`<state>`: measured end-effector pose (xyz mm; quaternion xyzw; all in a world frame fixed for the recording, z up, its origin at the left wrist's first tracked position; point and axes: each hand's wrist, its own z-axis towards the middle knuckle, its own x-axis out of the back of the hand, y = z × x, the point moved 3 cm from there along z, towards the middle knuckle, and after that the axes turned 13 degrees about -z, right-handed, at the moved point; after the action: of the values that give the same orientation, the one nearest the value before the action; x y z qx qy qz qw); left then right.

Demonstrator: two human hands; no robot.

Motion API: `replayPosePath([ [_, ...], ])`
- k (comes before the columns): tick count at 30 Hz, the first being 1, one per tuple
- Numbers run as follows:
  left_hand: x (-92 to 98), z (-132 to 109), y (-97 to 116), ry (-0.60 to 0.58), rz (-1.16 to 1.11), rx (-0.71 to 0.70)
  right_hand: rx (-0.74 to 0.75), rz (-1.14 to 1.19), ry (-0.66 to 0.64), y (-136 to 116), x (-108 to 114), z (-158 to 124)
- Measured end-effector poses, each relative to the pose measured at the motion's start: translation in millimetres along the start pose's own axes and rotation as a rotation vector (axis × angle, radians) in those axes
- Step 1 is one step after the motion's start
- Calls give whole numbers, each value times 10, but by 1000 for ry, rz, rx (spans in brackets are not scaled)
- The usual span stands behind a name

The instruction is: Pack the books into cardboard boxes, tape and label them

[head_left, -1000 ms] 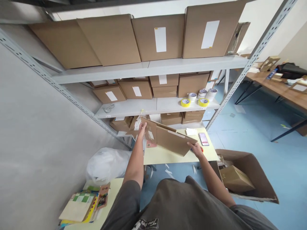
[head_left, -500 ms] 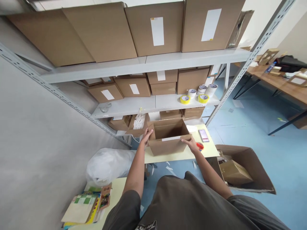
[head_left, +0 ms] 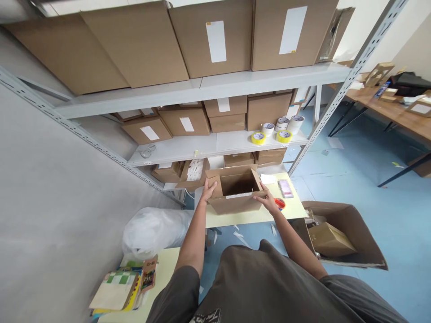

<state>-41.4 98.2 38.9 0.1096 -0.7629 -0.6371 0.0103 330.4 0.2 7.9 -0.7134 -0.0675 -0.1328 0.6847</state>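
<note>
An opened brown cardboard box (head_left: pixel 232 204) stands on a pale yellow table (head_left: pixel 249 217), its dark inside facing up. My left hand (head_left: pixel 209 190) grips the box's left flap and corner. My right hand (head_left: pixel 267 199) rests with its fingers curled over the box's right front edge. Just right of my right hand a red tape dispenser (head_left: pixel 280 204) lies on the table, next to a small pink and white booklet (head_left: pixel 285 188) and a white paper (head_left: pixel 267 179).
A grey metal shelf rack (head_left: pixel 215 146) behind the table holds many labelled cardboard boxes and several tape rolls (head_left: pixel 276 133). A large open carton (head_left: pixel 340 242) sits on the blue floor at right. A white plastic bag (head_left: pixel 151 231) and books (head_left: pixel 121 289) lie at left. A wooden desk (head_left: pixel 393 116) stands far right.
The flat, folded cardboard has been opened into a box and set upright on the table. Both hands moved onto its sides.
</note>
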Motion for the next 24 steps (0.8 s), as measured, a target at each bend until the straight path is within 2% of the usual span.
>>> replayPosePath([
  [4,24,24,-61,-4,34,1,116,-79,-18,-82,47,19],
  [11,33,160,-170,31,-44,-140,104,-126,-46,-99,97,99],
  [15,34,168,-170,-13,-111,-190,69,-90,-62,-149,59,100],
  [20,82,54,-171,-55,-200,-19,10,-162,72,-204,-40,67],
  [24,121,-42,-146,-121,-313,-1,-34,-161,145,-168,-95,47],
])
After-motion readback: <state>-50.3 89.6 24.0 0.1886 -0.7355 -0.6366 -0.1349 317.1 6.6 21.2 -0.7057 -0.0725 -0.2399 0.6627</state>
